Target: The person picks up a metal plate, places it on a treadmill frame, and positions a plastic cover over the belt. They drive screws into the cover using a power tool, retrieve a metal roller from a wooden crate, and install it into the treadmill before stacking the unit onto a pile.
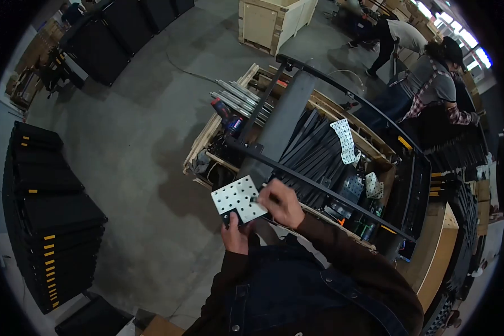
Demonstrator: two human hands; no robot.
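A white plate with rows of dark holes (232, 194) is held up at the centre, above the floor. My left hand (234, 237) grips its lower edge, the thumb over a small black piece on its face. At the plate's right side is my right hand (281, 203), its fingers pinched together around something small and dark that is too blurred to name. Just beyond my hands, a black metal frame (319, 185) with a grey roller (285, 117) rests over a wooden crate (196, 147).
Black bars (313, 151), a perforated white strip (344, 141), silver rods (242, 99) and a power drill (224, 112) lie in the crate. Stacked black panels (56, 207) stand left. A pale wooden box (263, 25) is ahead. Two people (425, 84) (403, 36) bend at upper right.
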